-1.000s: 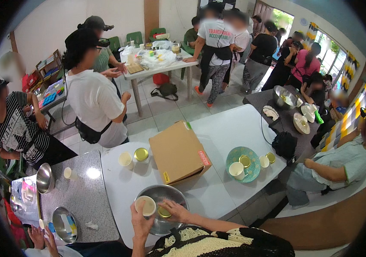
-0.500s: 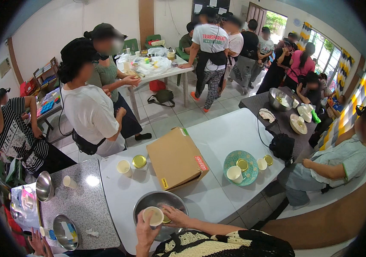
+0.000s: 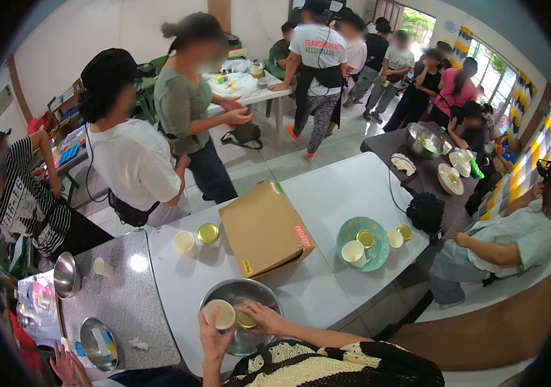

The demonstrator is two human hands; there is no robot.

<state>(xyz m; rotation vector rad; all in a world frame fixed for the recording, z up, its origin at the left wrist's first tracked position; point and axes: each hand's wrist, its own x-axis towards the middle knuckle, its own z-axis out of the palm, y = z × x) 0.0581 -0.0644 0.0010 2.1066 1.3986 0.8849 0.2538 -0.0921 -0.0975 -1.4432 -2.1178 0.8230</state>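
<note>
My left hand point(image 3: 215, 340) is wrapped round a white paper cup point(image 3: 221, 315) that has something pale inside. The cup is held over the left rim of a steel mixing bowl point(image 3: 253, 291). Inside that bowl stands a small jar with a gold lid point(image 3: 245, 320). My right hand point(image 3: 262, 318) curves its fingers over this jar from the right, closed on it. Most of the jar's body is hidden below the lid and my fingers.
Beyond the bowl lies a cardboard box point(image 3: 264, 226). Left of it stand another paper cup point(image 3: 185, 243) and a gold-lidded jar point(image 3: 208, 233). A green patterned plate point(image 3: 373, 258) holds a cup and a jar on the right. Several people stand or sit around the tables.
The cup in my left hand has shifted slightly left and up, showing more of the gold lid. A person in a green top has stepped closer; the seated person at right has raised a hand.
</note>
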